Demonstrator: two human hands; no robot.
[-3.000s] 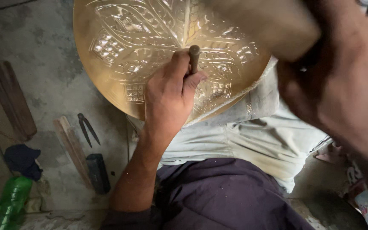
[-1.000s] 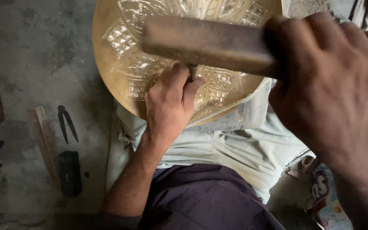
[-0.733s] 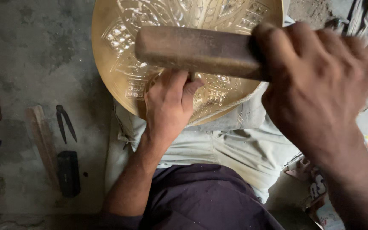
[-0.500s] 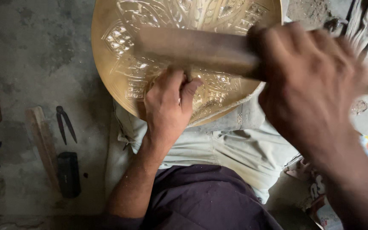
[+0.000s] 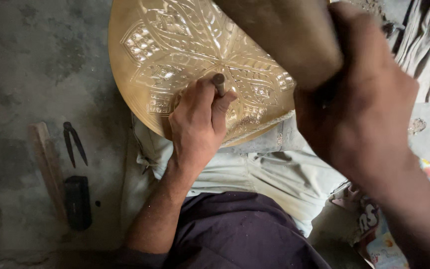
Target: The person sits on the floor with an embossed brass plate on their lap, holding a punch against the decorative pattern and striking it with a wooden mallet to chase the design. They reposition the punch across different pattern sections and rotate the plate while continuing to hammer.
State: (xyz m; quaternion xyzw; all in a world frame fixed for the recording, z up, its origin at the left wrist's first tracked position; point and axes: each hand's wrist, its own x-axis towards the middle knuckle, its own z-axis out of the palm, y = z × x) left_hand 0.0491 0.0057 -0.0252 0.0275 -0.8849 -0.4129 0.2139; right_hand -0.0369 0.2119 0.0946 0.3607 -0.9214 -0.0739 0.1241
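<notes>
1. The round brass plate (image 5: 175,55), embossed with a star and leaf pattern, lies tilted on the pale cloth (image 5: 255,169) over the person's lap, at the far middle of the scene, so its face meets the tool.
2. A short metal punch (image 5: 219,82) stands nearly upright on the plate near its centre.
3. The left hand (image 5: 197,124) pinches the punch between thumb and curled fingers, heel resting on the plate, apparently for steadiness.
4. The right hand (image 5: 359,104), fingers wrapped tight, grips a blurred wooden mallet (image 5: 289,40) raised above the punch.
5. Left on the floor lie dividers (image 5: 74,142), a wooden strip (image 5: 48,169) and a dark block (image 5: 78,201).
</notes>
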